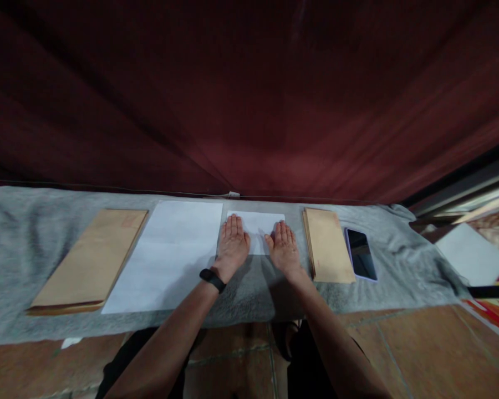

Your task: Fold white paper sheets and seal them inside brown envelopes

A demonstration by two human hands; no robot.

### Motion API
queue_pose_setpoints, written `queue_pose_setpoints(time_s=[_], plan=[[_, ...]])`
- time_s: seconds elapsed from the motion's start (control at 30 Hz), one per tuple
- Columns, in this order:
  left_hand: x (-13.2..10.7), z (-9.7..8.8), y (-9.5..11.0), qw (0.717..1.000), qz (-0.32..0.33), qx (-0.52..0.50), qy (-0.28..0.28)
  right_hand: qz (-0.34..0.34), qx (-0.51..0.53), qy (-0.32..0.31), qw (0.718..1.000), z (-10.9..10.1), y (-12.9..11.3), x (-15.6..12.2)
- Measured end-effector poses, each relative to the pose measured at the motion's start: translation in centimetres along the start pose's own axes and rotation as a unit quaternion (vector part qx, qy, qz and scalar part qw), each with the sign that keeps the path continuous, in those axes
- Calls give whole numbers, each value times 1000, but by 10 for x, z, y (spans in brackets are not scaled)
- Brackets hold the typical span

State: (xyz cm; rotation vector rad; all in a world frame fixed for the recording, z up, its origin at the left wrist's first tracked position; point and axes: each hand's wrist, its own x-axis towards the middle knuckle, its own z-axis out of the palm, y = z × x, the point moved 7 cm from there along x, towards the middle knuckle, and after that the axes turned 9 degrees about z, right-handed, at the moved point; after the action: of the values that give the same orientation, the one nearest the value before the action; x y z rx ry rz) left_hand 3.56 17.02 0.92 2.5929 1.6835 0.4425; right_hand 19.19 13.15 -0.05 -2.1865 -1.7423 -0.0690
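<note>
A small white sheet of paper (258, 221) lies between my hands on the grey cloth (249, 293). My left hand (233, 239) rests flat on its left side, fingers stretched out and pointing away from me. On its right side lies my right hand (283, 245), also flat, with the thumb apart from the fingers. Neither hand grips anything. Just left of my left hand is a larger white paper (166, 255). To the right of my right hand sits a stack of small brown envelopes (328, 244).
Larger brown envelopes (91, 255) lie at the left. A phone (361, 254) in a purple case is beside the small envelopes. A dark red curtain (249, 111) hangs behind the cloth-covered surface. Tiled floor (233, 366) shows at the near side; a white sheet (472, 252) is at far right.
</note>
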Motion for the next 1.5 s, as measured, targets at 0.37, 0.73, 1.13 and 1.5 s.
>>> queue_pose_setpoints(time_s=[0.37,0.73,1.13,1.5], plan=[[16,-12,9,998,47,-22,21,21,52,-28,998,-13,-10,24],[25,9,16,995,87,-18,-50,-40,74,-102,991,14,-54,30],[22,7,-3,1000,5,16,-20,-6,-8,-7,1000,12,-34,31],[16,0,-13,996,-84,12,9,40,-37,23,998,7,-5,26]])
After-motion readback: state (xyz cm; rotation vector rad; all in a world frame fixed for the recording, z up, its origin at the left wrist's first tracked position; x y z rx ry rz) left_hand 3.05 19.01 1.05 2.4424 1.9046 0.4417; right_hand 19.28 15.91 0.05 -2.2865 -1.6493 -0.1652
